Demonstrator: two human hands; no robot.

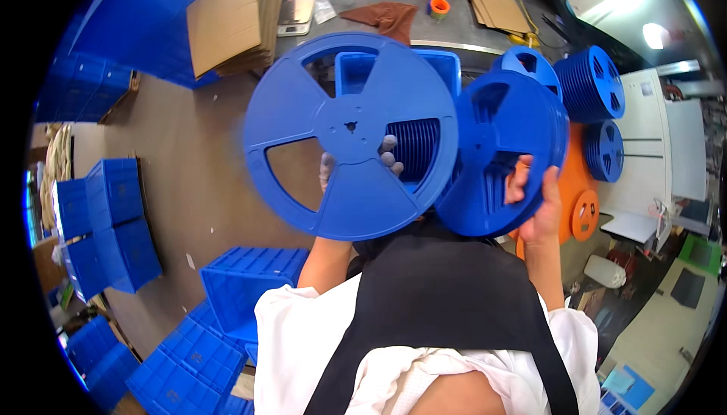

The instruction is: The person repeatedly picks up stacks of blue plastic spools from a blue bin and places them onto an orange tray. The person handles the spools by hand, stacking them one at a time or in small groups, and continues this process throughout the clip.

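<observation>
Head view: left hand (327,175) mostly hidden behind single blue reel (351,135), fingertips (391,159) poking through a cutout, gripping it face-up at chest height. Right hand (536,201) wrapped around edge of reel stack (503,154), fingers curled into a cutout, stack tilted, just right of the single reel. More blue reels (594,82) and orange reels (583,210) piled at right. Blue crates (242,282) on floor at left. Cardboard (227,21) and papers on surface (447,29) beyond.
</observation>
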